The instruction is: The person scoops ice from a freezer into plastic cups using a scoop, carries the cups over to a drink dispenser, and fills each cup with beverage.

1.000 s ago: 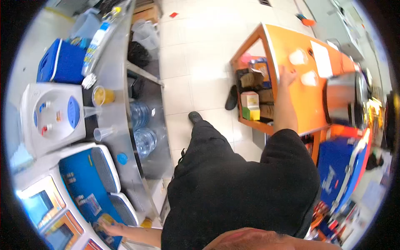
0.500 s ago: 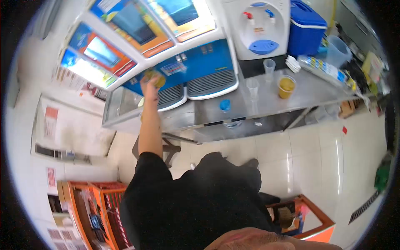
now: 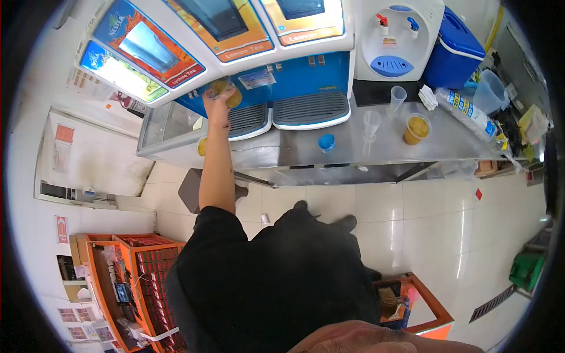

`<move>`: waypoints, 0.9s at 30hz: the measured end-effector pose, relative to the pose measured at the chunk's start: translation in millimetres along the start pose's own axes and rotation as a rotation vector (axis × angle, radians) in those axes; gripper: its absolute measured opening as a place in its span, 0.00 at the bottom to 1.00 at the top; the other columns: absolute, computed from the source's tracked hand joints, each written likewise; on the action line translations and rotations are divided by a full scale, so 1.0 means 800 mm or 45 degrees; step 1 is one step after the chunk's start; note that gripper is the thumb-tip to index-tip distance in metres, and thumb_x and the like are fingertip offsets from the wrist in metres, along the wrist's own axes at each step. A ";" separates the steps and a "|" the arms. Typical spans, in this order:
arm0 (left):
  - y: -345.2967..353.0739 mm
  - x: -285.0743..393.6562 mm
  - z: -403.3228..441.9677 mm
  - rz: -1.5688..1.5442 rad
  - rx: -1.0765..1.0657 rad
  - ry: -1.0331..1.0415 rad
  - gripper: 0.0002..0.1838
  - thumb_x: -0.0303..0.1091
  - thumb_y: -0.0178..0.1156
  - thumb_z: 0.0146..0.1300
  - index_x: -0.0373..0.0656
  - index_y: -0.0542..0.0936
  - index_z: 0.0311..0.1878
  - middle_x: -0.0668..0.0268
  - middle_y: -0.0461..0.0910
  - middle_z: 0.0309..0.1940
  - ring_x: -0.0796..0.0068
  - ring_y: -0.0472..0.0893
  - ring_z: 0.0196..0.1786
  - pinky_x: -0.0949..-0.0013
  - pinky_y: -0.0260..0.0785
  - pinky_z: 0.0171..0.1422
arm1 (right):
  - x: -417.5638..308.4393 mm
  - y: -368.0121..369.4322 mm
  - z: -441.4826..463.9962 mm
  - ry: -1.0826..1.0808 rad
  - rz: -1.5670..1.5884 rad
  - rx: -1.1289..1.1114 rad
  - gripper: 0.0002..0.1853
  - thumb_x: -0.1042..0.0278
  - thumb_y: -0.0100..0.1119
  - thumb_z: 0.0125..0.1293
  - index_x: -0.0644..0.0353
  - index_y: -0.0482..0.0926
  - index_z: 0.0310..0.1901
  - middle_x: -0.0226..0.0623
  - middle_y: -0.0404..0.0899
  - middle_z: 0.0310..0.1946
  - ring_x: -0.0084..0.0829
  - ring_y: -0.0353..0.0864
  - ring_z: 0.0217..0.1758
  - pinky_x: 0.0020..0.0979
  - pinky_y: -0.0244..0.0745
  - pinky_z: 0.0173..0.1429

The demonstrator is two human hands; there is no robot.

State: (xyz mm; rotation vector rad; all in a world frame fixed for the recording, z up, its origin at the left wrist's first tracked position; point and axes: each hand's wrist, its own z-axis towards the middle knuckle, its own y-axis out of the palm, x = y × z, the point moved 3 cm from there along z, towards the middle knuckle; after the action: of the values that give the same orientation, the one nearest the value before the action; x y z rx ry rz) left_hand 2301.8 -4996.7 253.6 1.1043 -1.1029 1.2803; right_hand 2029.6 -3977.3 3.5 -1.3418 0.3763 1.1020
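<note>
fingers of the left hand (image 3: 216, 106) wrapped round a yellowish cup (image 3: 235, 97)

it is by the left drip tray (image 3: 250, 120), back from the bench (image 3: 353, 150) front edge. light, even pressure should spare its wall; keep it upright.

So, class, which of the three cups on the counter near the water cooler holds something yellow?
The cup on the picture's right, beside the long wrapped pack; the middle cup and the left cup are clear, with nothing visible inside.
</note>
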 end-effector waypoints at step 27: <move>-0.018 -0.003 0.013 0.040 -0.062 0.192 0.42 0.30 0.81 0.48 0.29 0.68 0.64 0.50 0.76 0.60 0.59 0.79 0.63 0.61 0.70 0.70 | -0.372 -0.026 -0.559 -0.080 1.281 -1.697 0.37 0.75 0.63 0.61 0.57 0.63 0.74 0.50 0.68 0.69 0.51 0.70 0.70 0.52 0.72 0.72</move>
State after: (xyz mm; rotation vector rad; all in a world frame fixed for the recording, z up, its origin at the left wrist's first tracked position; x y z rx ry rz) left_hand 2315.9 -5007.5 252.6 0.9417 -1.0356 1.3321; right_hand 2062.3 -4498.9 129.5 -2.3382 0.2391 2.4714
